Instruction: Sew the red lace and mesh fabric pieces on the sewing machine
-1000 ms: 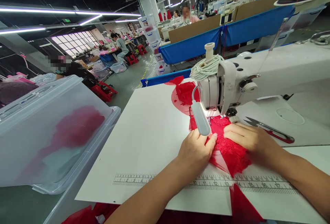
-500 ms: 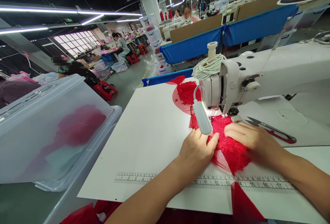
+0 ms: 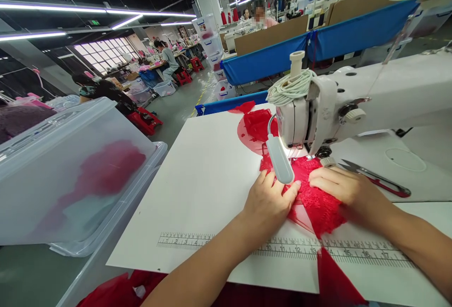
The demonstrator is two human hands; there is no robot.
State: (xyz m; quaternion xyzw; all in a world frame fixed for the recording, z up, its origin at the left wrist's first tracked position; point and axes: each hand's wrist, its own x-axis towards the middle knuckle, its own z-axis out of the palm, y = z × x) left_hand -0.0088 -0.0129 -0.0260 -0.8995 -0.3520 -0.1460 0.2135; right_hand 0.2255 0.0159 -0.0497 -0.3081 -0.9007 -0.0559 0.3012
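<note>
Red lace fabric (image 3: 323, 206) lies under the head of a white sewing machine (image 3: 294, 123). A sheer paler red layer shows below it. My left hand (image 3: 268, 198) rests on the left edge of the fabric, fingers stretched forward and thumb pointing right. On the right side my right hand (image 3: 341, 187) has its fingers bent together on the lace; its thumb is hidden. A small grey lamp (image 3: 280, 161) on a bent stalk hangs above my left fingertips and covers part of the stitching area. The needle is hard to make out.
Thread snips (image 3: 377, 179) lie right of my right hand. More red fabric pieces (image 3: 256, 130) sit behind the machine head. A printed ruler (image 3: 183, 241) runs along the white table's front. Clear plastic bins (image 3: 88, 175) stand at left. Co-workers sit farther back.
The view has shifted slightly, so the machine and snips sit a little farther right. Both hands stay on the red fabric, with little visible movement.
</note>
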